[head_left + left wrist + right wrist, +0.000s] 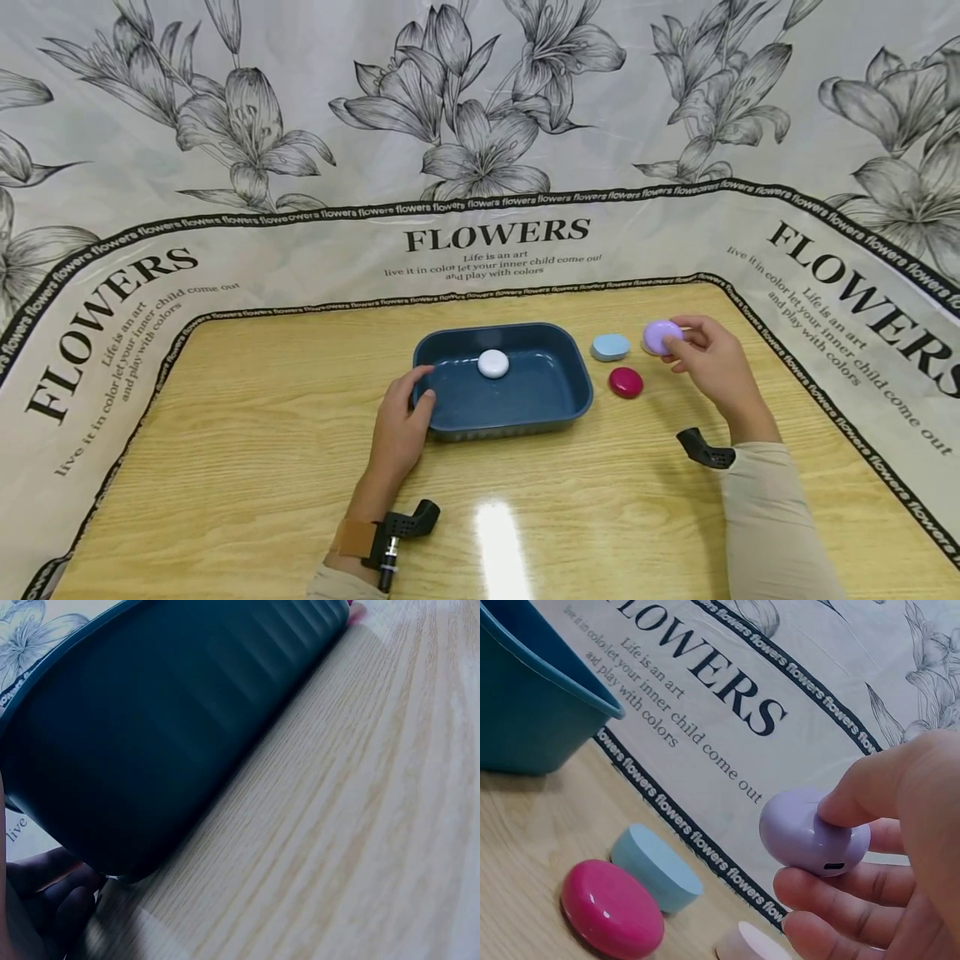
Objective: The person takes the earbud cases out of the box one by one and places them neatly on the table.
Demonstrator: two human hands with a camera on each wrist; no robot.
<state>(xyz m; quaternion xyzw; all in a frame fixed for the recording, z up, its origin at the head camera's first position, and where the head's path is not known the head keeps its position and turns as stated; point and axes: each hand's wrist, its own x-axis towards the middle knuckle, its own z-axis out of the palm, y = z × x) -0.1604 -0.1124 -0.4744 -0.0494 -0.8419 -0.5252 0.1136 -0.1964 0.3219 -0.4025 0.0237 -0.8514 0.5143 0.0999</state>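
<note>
A deep dark-blue rectangular dish (510, 408) stands on the table with a white rounded piece (493, 363) inside it. My left hand (397, 425) holds the dish's left end, thumb and forefinger over the rim. In the left wrist view, other fingers curl low beside the outer wall. At the right, my right hand (712, 358) pinches a glossy purple rounded case (799, 832) between thumb and fingers, raised off the table. A small dark slot shows in its side. Beneath it lies a pale pinkish piece (751, 943), mostly hidden in the head view.
Right of the dish lie a light-blue oval piece (611, 347) and a crimson round piece (626, 382), close together. A white flower-printed cloth (495, 250) rises behind and at both sides of the wooden table (247, 433). Both wrists wear black camera mounts (411, 521).
</note>
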